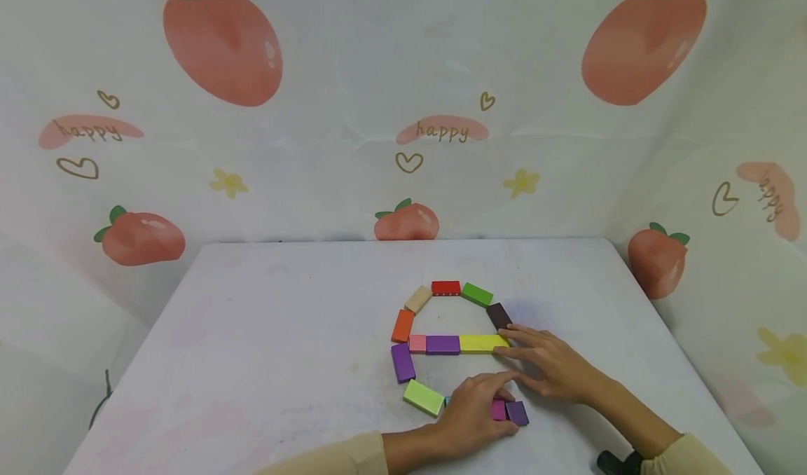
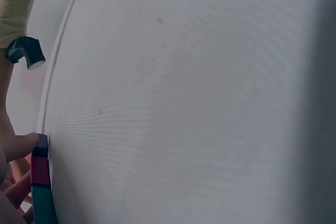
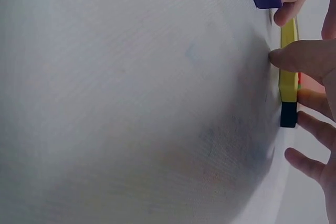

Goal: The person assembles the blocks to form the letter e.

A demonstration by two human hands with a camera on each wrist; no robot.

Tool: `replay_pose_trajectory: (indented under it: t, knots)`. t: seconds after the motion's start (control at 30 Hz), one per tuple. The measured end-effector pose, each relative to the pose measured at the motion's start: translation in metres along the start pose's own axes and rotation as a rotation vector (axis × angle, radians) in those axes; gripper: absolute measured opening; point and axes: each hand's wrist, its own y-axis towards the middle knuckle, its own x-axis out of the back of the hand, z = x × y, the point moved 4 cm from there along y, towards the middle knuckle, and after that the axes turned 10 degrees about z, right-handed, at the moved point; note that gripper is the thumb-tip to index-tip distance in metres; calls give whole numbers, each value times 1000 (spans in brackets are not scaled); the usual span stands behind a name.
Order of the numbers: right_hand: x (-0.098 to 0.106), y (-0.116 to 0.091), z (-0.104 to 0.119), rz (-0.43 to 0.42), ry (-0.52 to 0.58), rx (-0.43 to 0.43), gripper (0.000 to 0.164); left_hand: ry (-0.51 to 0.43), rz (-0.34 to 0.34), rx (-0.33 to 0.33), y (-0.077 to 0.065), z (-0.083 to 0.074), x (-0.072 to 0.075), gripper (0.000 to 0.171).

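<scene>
Coloured blocks lie end to end on a white table, forming a curved outline with a straight bar across it. Low in the head view, my left hand (image 1: 473, 412) pinches the end purple block (image 1: 518, 413), thumb on the near side and fingers behind. A magenta block (image 1: 498, 410) adjoins it, and a teal block (image 2: 44, 203) shows beside that one in the left wrist view. My right hand (image 1: 557, 363) reaches in from the right, fingers spread, with fingertips at the yellow block (image 1: 480, 344) and near the dark brown block (image 1: 499, 316).
Around the curve lie green (image 1: 477, 294), red (image 1: 445, 288), beige (image 1: 419, 298), orange (image 1: 403, 326), purple (image 1: 403, 363) and lime green (image 1: 423, 398) blocks. The bar also has pink (image 1: 417, 344) and purple blocks. A patterned cloth (image 1: 353, 62) hangs behind the table (image 1: 252, 349).
</scene>
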Motion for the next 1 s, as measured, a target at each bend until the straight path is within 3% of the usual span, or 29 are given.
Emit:
replay_pose_trajectory:
  t: [0.47, 0.63, 0.73, 0.83, 1.0]
  knots:
    - [1, 0, 1, 36, 0, -28, 46, -8, 23, 28, 3, 2, -2, 70]
    - [3, 1, 1, 45, -3, -36, 41, -34, 19, 46, 2, 1, 6, 70]
    - [4, 2, 1, 57, 5, -40, 42, -65, 10, 50, -3, 3, 21, 69]
    - [6, 2, 1, 61, 25, -47, 47, -82, -38, 33, -8, 10, 45, 67]
    - [14, 3, -3, 9, 10, -78, 57, -23, -198, 28, -17, 44, 101, 60]
